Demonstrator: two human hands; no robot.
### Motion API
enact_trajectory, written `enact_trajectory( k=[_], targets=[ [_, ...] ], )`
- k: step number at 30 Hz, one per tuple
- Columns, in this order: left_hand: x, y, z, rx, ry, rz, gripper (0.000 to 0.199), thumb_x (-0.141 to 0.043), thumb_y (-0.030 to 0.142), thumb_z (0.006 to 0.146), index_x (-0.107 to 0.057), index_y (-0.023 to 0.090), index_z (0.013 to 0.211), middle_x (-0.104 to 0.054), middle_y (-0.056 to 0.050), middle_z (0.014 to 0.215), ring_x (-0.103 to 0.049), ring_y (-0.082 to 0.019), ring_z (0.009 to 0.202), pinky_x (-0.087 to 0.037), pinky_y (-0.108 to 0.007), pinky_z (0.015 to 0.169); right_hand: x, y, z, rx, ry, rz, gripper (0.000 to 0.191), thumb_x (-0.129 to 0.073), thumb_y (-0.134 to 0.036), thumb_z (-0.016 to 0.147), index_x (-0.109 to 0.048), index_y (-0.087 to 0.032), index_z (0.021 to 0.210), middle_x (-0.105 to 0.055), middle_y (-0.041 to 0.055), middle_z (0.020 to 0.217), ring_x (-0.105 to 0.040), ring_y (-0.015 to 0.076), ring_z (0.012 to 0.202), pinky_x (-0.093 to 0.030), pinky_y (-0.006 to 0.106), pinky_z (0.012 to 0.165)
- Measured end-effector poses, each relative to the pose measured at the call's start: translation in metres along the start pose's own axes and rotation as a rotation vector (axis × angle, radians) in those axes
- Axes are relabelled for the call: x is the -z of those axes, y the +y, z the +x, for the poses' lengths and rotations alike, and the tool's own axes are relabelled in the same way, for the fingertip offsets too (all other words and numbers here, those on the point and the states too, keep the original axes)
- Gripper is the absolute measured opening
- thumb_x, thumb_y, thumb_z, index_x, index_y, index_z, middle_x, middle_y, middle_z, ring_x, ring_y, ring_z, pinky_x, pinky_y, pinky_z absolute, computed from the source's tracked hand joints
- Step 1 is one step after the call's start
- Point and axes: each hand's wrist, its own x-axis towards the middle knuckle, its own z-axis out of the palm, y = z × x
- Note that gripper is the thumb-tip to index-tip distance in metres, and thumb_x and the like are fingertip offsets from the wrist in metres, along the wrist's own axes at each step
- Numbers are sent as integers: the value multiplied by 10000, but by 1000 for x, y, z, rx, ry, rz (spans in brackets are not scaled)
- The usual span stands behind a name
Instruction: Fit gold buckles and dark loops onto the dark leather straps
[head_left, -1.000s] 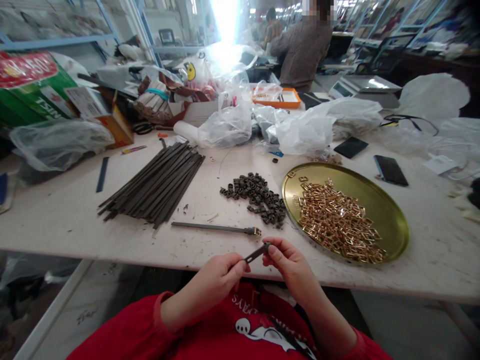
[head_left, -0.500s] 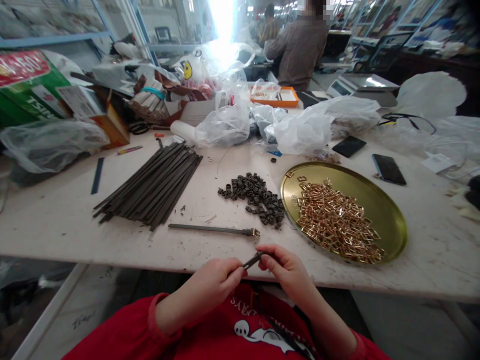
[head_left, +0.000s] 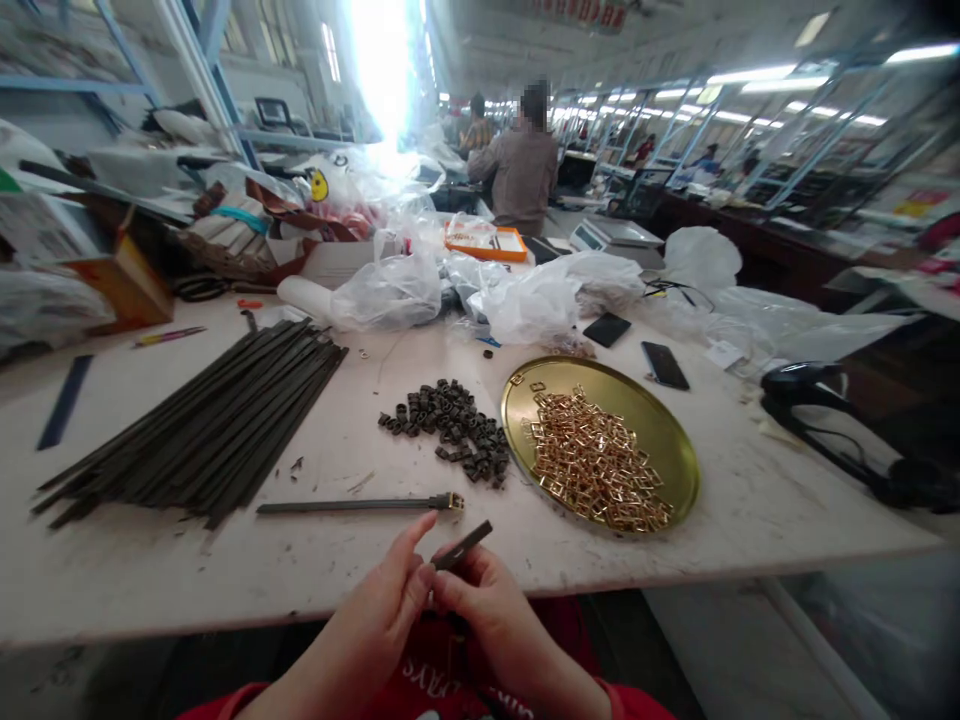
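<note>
A dark strap (head_left: 466, 544) sticks up at a slant between my hands, close to the table's front edge. My right hand (head_left: 487, 605) is closed around it, its thumb against the lower part. My left hand (head_left: 391, 590) pinches near the strap's lower end, the index finger raised; the fingers partly hide that end. Just beyond lies a finished-looking strap with a gold buckle (head_left: 352, 506). Farther back is a pile of small dark strap loops (head_left: 450, 420). Gold buckles (head_left: 592, 460) are heaped on a round gold tray (head_left: 671, 440) to the right.
Many long dark strips (head_left: 202, 430) lie stacked at left, near a dark blue strip (head_left: 66, 400). Plastic bags (head_left: 525, 295) and an orange box lid (head_left: 517, 245) crowd the back. A phone (head_left: 664, 366) and headphones (head_left: 832, 420) lie at right. A person (head_left: 525, 175) stands farther off.
The view has tilted up and turned right. My hands have come closer together, and the strap's free end now points up and right beyond my right fingers. My left index finger has lifted.
</note>
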Motion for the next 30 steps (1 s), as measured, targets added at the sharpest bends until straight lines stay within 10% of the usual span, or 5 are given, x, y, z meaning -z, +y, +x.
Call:
enact_trajectory(
  k=[4,11,22,30],
  targets=[
    [6,0,6,-4,-22,-4,380,-348,487,818,-569,188,898,-612,-45,841,-542,-207,832,-404,-275,784,25,-24,3,211,-40,-531,247,-567,-406,786,-633,-185,874,-641,33,840,-568,187,794,-427,289,711],
    [-2,2,22,165,-58,-206,491,-351,676,708,-478,201,704,-285,79,487,-264,-102,452,-237,-203,422,127,-102,63,198,522,-1530,178,-472,-228,830,-603,-139,912,-586,124,982,-546,220,865,-372,317,766],
    [-11,4,33,150,-132,-347,461,-411,645,722,-446,185,731,-443,73,559,-225,-39,359,-164,-199,379,153,-106,89,163,444,-1474,65,-543,-123,720,-578,-173,698,-613,44,754,-542,179,742,-351,274,672],
    [1,24,49,39,66,-233,317,-426,467,784,-458,182,651,-279,94,448,-258,-74,404,-208,-200,407,86,-90,48,259,141,-848,186,-544,-370,783,-528,-195,718,-498,-31,597,-449,127,555,-352,236,513]
  ],
)
